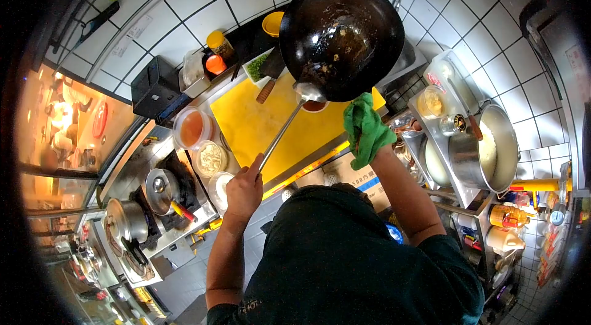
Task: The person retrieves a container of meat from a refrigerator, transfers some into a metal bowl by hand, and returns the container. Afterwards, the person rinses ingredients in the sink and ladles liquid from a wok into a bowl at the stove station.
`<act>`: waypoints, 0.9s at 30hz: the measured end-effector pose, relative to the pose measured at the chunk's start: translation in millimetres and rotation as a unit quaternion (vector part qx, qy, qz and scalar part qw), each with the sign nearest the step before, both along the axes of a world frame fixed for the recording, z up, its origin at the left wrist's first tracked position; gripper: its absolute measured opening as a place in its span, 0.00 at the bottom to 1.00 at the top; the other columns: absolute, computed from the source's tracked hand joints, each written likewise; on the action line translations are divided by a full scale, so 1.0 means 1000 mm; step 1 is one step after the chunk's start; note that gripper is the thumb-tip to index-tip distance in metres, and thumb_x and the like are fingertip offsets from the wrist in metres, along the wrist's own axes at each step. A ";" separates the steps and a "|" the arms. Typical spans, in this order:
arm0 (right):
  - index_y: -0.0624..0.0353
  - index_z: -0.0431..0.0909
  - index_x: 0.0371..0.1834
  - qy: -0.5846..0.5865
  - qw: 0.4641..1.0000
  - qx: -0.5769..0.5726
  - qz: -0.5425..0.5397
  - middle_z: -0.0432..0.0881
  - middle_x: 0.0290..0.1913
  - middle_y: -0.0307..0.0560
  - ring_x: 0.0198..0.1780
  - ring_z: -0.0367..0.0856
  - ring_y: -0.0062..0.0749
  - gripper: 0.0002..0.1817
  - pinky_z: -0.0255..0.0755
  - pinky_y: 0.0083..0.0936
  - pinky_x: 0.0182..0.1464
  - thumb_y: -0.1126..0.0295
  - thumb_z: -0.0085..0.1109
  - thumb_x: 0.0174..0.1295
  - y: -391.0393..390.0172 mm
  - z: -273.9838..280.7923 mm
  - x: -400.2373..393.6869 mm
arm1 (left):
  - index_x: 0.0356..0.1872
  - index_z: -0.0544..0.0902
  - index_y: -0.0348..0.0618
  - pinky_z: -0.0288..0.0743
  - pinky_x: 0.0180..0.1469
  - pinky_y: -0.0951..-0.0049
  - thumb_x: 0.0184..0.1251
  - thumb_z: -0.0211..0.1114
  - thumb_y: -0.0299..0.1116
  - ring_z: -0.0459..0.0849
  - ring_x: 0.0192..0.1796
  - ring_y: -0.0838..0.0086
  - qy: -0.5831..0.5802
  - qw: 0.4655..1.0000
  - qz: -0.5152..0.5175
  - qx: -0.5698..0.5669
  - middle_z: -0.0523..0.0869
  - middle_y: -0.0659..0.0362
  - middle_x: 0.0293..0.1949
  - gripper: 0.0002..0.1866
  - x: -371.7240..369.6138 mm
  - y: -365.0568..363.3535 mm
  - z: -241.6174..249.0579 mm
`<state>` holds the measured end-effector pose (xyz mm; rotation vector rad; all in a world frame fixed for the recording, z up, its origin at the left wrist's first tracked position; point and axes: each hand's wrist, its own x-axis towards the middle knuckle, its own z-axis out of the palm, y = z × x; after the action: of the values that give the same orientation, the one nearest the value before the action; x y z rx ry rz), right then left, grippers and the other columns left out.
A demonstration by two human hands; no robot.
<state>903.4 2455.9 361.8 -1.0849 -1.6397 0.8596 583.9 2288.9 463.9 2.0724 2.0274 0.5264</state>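
A large dark wok [341,36] is tilted over the yellow cutting board [258,122], its oily inside showing with small food bits stuck to it. My right hand, covered by a green cloth [367,131], grips the wok's near edge through the cloth; the fingers are hidden. My left hand [244,192] is closed round the long handle of a metal ladle [284,134]. The ladle's head meets the wok's lower left rim. Below them, partly covered by the ladle, a small bowl [315,106] with reddish-brown contents stands on the board.
A cleaver's wooden handle [265,91] and a tray of chopped greens [255,68] lie at the board's back. On the left are a tub of orange liquid [192,128] and a stove with a pan [161,191]. A large pot [486,149] stands right.
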 end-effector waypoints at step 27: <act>0.56 0.77 0.39 0.229 0.964 -0.121 0.053 0.79 0.42 0.47 0.50 0.79 0.43 0.07 0.73 0.31 0.53 0.72 0.57 0.58 0.002 -0.007 0.010 | 0.65 0.81 0.50 0.80 0.32 0.58 0.60 0.67 0.25 0.86 0.29 0.56 -0.015 1.000 0.006 0.002 0.84 0.50 0.28 0.28 0.001 0.001 -0.003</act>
<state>913.3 2458.0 355.1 -0.8788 -1.2334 1.3007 585.1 2289.7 461.0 2.0443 2.0245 0.5603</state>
